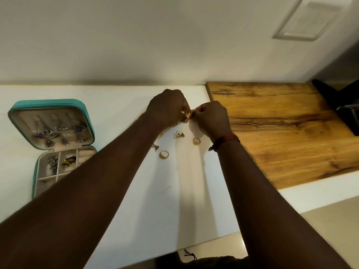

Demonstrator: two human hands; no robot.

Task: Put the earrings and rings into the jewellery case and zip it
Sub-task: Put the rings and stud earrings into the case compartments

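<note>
We have both hands raised over the white top, meeting at a small gold earring (187, 114). Our left hand (168, 107) pinches it from one side and our right hand (210, 118) from the other, fingertips closed tight on the piece (it may be the back going on, but the detail is too small to tell). Nothing else is held.

The case (51, 141) lies open well off to our left, lid flat toward the wall with earrings pinned in it, tray toward us with a few pieces in its compartments. That is the relation the coming move turns on: the earring must travel leftward across the top, and our left hand is the nearer one, its forearm already lying over the tray's near corner. We judge the left hand should carry it while the right lets go.

On the top below our hands sit a triangle earring (179, 134), a ring (196, 141) just beside our right wrist, a second ring (164, 154), and a small silver earring (155, 147) touching the edge of our left forearm. So we are partway through, and the zip is not yet due.
</note>
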